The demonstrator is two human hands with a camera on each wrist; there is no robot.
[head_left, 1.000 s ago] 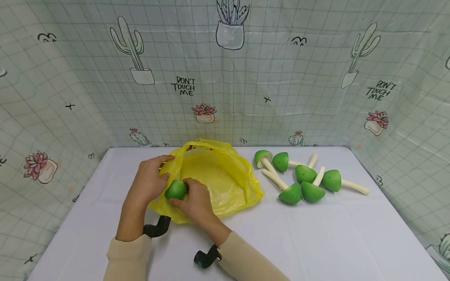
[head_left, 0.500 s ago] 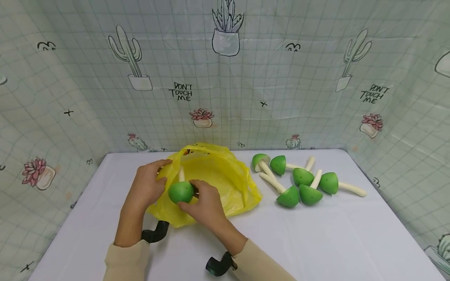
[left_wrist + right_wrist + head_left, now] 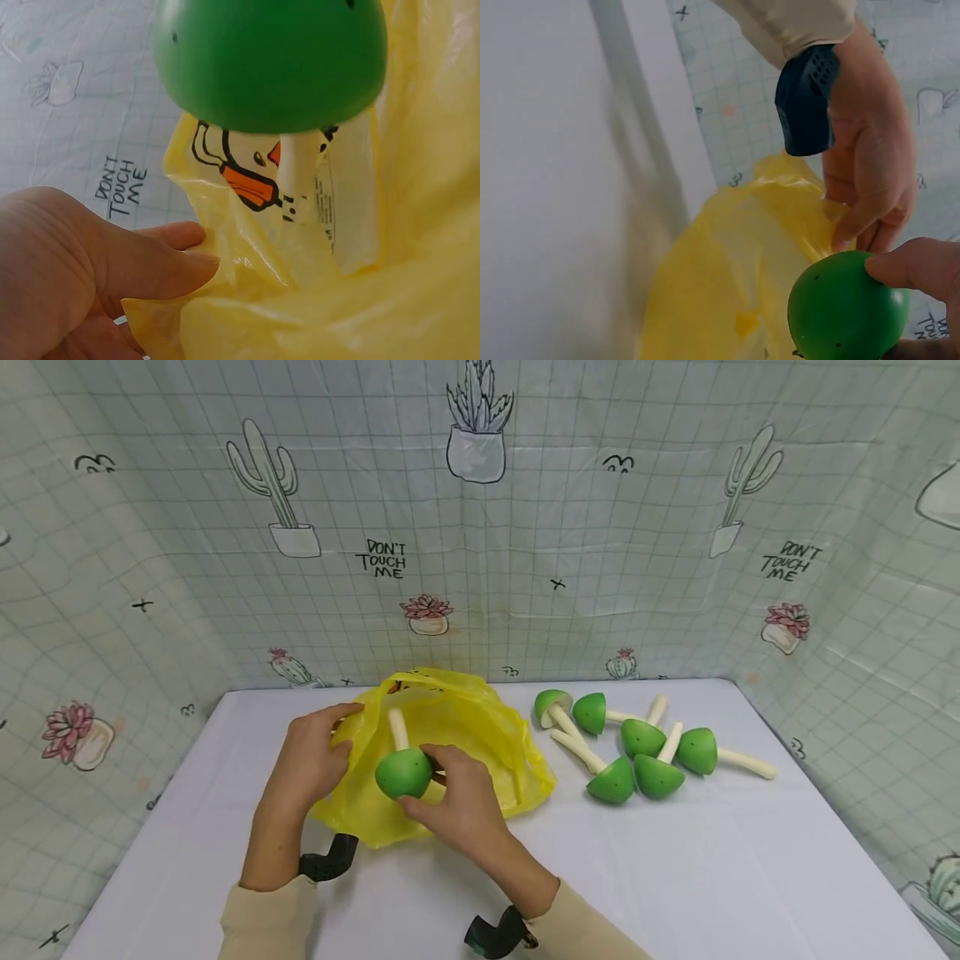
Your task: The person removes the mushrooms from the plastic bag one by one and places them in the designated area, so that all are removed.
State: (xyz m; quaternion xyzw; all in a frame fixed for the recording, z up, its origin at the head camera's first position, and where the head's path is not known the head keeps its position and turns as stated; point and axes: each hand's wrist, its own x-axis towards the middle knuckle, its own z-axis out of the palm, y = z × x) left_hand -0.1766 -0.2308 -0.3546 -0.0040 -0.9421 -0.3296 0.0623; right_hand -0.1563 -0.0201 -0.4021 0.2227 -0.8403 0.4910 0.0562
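My right hand (image 3: 467,797) grips a toy mushroom by its green dotted cap (image 3: 403,773), thumb on the near side. The mushroom's pale stem (image 3: 397,728) points up and away, over the mouth of a yellow plastic bag (image 3: 517,768). At the bag's left edge, my left hand (image 3: 315,756) pinches the thin plastic between thumb and fingers. In the left wrist view the cap (image 3: 270,67) hangs large above, and a printed cartoon shows on the bag behind the stem (image 3: 298,172). The right wrist view shows my thumb (image 3: 915,264) pressed on the cap.
Several more green-capped mushrooms (image 3: 611,781) lie in a loose group on the white table (image 3: 712,877), right of the bag. A hanging cloth (image 3: 525,518) printed with cacti closes off the back and both sides. Dark wrist devices (image 3: 330,860) sit under each wrist.
My right hand has drawn the mushroom to the right, and its stem has come into view above the cap. The left hand keeps its hold on the bag's edge.
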